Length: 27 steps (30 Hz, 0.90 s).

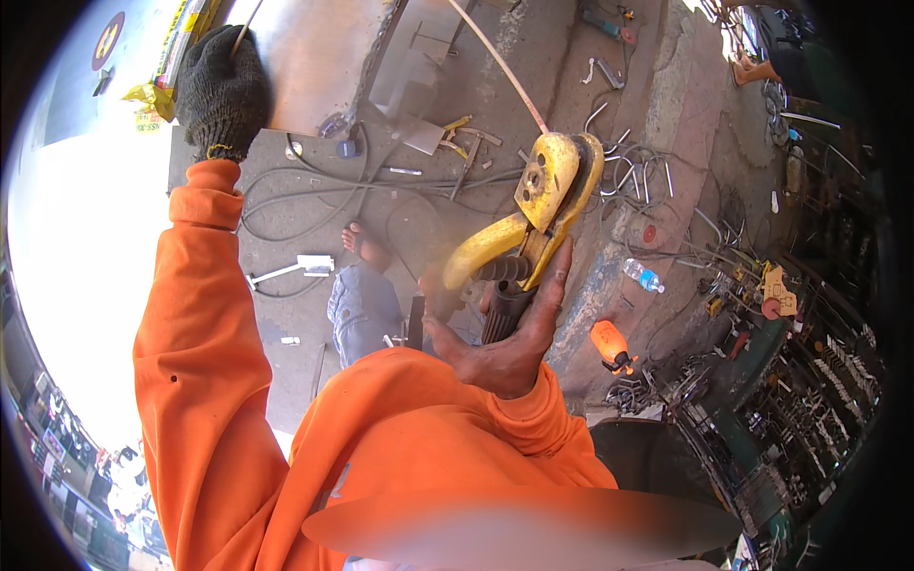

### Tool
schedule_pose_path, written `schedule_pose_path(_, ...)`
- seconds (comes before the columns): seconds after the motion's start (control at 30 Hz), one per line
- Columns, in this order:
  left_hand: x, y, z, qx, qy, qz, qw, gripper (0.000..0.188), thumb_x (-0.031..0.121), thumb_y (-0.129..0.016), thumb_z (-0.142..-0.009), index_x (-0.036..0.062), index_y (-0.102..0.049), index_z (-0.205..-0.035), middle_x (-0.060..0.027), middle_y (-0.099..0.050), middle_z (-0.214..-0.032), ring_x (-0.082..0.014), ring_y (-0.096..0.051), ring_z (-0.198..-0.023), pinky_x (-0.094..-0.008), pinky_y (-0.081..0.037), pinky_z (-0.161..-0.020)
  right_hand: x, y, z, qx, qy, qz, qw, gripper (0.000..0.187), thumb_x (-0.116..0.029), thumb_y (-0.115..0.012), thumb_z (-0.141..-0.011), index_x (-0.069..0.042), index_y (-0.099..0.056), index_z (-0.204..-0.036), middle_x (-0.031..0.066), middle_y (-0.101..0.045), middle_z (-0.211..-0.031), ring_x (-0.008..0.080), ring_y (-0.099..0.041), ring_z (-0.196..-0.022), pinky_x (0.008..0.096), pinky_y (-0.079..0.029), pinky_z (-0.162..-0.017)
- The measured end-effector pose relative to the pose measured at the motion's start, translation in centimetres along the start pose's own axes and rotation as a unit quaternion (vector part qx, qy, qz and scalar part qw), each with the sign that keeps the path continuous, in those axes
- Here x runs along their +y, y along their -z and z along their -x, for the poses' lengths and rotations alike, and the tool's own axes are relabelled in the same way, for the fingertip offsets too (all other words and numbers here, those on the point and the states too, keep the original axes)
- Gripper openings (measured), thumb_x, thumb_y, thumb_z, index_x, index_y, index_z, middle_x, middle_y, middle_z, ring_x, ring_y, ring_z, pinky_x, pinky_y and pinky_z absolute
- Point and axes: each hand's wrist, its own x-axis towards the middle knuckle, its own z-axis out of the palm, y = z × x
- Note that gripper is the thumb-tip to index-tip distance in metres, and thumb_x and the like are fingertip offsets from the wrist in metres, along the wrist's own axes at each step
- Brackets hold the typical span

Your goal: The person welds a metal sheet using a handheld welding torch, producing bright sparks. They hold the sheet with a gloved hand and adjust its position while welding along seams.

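My right hand (514, 357), bare, is wrapped round the dark ribbed handle of a yellow welding electrode holder (547, 181) in front of my chest. A coil spring shows between its handle and its curved lever. From its jaws a long thin welding rod (500, 69) runs up past the top edge. At the upper left my left hand (224, 95), in a black knitted glove, is closed round a thin rod (249, 24); its fingertips are mostly hidden. Beside that glove lies a yellow and red packet (181, 48), on a bright, overexposed surface with a metal sheet (305, 67) next to it.
Dark cables (314, 181) snake across the concrete floor near my bare foot (367, 245). A yellow-handled tool (457, 133) and bent metal tubes (633, 176) lie beyond. At right are a water bottle (645, 276), an orange bottle (609, 344) and cluttered metal racks (819, 381).
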Motion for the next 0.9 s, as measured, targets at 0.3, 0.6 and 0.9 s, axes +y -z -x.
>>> schedule_pose_path(0.3,-0.06,-0.10,0.13,0.000,0.007,0.004,1.000,0.029,0.030,-0.066,-0.096,0.0072,-0.076,-0.111,-0.0163,-0.072,-0.116,-0.0382,-0.067,-0.109,-0.0458,-0.052,-0.099,0.56,-0.33,0.47,-0.001,-0.004,-0.025,1.000,0.135,-0.008,-0.090,-0.063,0.010,0.001,-0.160,0.0240,-0.043,-0.143,0.0254,-0.055,-0.114,0.0324,-0.052,-0.086)
schedule_pose_path(0.6,0.05,-0.26,0.20,0.023,-0.044,-0.055,0.997,0.022,0.023,-0.066,-0.095,0.0062,-0.072,-0.107,-0.0158,-0.071,-0.107,-0.0369,-0.067,-0.101,-0.0457,-0.053,-0.090,0.48,-0.54,0.47,0.010,-0.031,-0.037,0.999,0.130,-0.007,-0.090,-0.066,0.013,-0.001,-0.159,0.0265,-0.055,-0.132,0.0294,-0.065,-0.110,0.0352,-0.057,-0.088)
schedule_pose_path(0.9,0.42,0.28,-0.04,-0.019,0.003,-0.035,0.999,0.029,0.028,-0.064,-0.098,0.0057,-0.075,-0.112,-0.0173,-0.072,-0.115,-0.0364,-0.068,-0.109,-0.0430,-0.052,-0.098,0.66,-0.60,0.23,0.010,0.026,0.010,1.000,0.136,-0.012,-0.091,-0.063,0.011,0.002,-0.160,0.0230,-0.046,-0.138,0.0240,-0.060,-0.106,0.0307,-0.054,-0.080)
